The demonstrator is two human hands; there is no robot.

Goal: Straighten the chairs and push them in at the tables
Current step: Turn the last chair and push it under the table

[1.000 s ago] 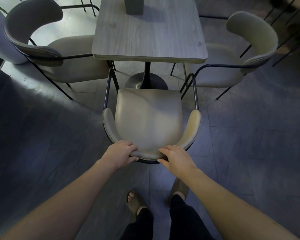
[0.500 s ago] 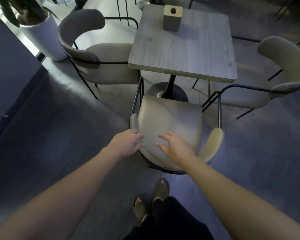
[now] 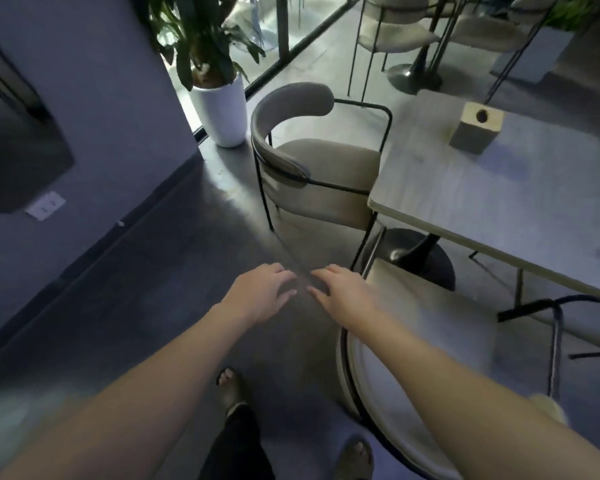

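A grey square table stands at the right on a dark pedestal. A beige chair with a black frame sits at its near side, seat partly under the edge, below my right forearm. A second beige chair stands at the table's left side, its curved back toward the wall. My left hand and my right hand hover over the floor between the two chairs, fingers spread, touching nothing.
A white planter with a green plant stands by the grey wall at the left. A small wooden block sits on the table. More chairs and a table base lie beyond. My feet are on dark floor.
Both hands have let go of the near chair's back and swung left over the floor. The view has turned left, bringing the wall, planter and left chair into sight.
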